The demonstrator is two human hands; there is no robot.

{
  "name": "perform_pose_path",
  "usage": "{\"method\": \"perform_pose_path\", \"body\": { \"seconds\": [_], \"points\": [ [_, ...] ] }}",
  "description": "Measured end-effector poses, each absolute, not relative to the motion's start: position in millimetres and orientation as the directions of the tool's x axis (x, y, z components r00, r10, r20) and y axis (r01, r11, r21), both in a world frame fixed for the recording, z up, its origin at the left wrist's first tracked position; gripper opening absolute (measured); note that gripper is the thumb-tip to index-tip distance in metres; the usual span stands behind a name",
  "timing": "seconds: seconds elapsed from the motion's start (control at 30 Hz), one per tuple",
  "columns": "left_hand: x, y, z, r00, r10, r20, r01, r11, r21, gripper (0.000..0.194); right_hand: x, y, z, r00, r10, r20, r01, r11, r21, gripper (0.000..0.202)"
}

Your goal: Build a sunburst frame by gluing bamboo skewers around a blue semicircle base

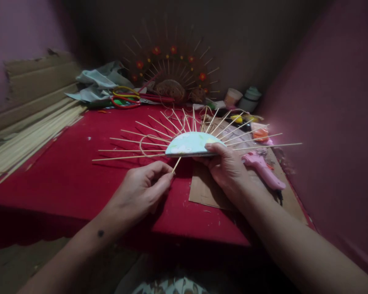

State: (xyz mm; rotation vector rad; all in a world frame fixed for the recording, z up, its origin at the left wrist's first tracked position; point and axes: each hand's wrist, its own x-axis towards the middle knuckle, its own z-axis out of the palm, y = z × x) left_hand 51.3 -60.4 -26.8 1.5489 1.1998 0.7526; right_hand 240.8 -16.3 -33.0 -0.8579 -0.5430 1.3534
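My right hand (225, 165) grips a pale blue half-round piece (191, 143) by its lower right edge, thumb on top. Thin wooden sticks (153, 134) fan out from its curved edge like rays. Pinched between the thumb and fingers of my left hand (150, 181) is a single wooden stick (177, 163), its upper end by the straight lower edge of the half-round piece; I cannot tell whether it is joined there. A loop of brown twine (144, 145) hangs among the rays on the left.
A pink glue gun (265, 169) lies on cardboard (210, 190) at the right. Scissors (127, 98) and grey-blue cloth (99, 77) sit at the back of the red-covered table (119, 179). Many loose sticks (33, 134) are piled left. A flower-trimmed stick fan (171, 61) leans behind.
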Motion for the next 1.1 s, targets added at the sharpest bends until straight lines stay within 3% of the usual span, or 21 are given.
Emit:
{"method": "perform_pose_path", "body": {
  "seconds": [0.13, 0.33, 0.5, 0.8, 1.1],
  "points": [
    [46, -66, -27, 0.296, 0.950, -0.101, 0.292, 0.011, 0.956, 0.023, 242, -16, -31, 0.189, 0.975, -0.118, -0.606, 0.021, -0.795, 0.021],
    [51, -64, -23, 0.301, 0.953, -0.024, 0.353, -0.088, 0.932, 0.020, 242, -17, -32, 0.183, 0.976, -0.121, -0.600, 0.013, -0.800, 0.021],
    [53, -61, -25, 0.294, 0.953, -0.071, 0.326, -0.030, 0.945, 0.020, 243, -17, -33, 0.179, 0.975, -0.128, -0.591, 0.002, -0.806, 0.022],
    [57, -58, -25, 0.245, 0.966, 0.088, 0.527, -0.209, 0.824, 0.022, 243, -18, -29, 0.182, 0.975, -0.128, -0.570, -0.001, -0.821, 0.020],
    [37, -61, -25, 0.339, 0.939, 0.067, 0.510, -0.243, 0.825, 0.023, 240, -18, -29, 0.205, 0.967, -0.152, -0.570, -0.008, -0.822, 0.021]
  ]
}}
